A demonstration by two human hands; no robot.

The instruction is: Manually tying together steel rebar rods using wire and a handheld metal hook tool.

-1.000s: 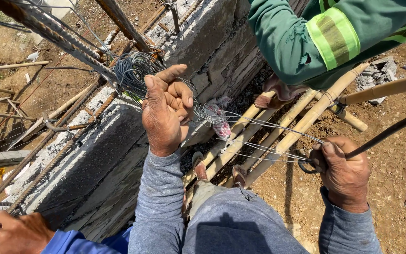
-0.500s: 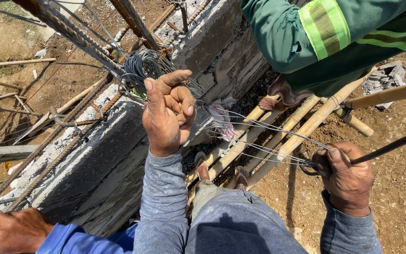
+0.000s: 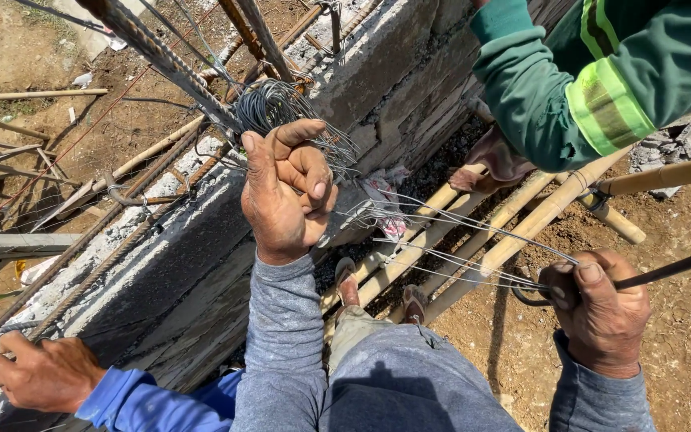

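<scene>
My left hand (image 3: 285, 192) is raised in front of a grey block wall (image 3: 377, 72), fingers curled around a bundle of thin tie wires (image 3: 449, 240). The wires stretch rightward and down to my right hand (image 3: 597, 312), which grips them together with a dark metal hook rod (image 3: 673, 268) that points to the right. A coil of the same thin wire (image 3: 281, 104) hangs on a rebar (image 3: 169, 60) just above my left hand. Both my sleeves are grey.
Another person's hand in a blue sleeve (image 3: 37, 372) rests on the wall's top at lower left. A second person in a green sleeve with a reflective band (image 3: 593, 96) leans in at upper right. Bamboo poles (image 3: 513, 232) form scaffolding over bare dirt below.
My left hand has tightened slightly on the wires and stays raised. My right hand with the hook rod has shifted a little to the right. The green-sleeved arm has drawn upward.
</scene>
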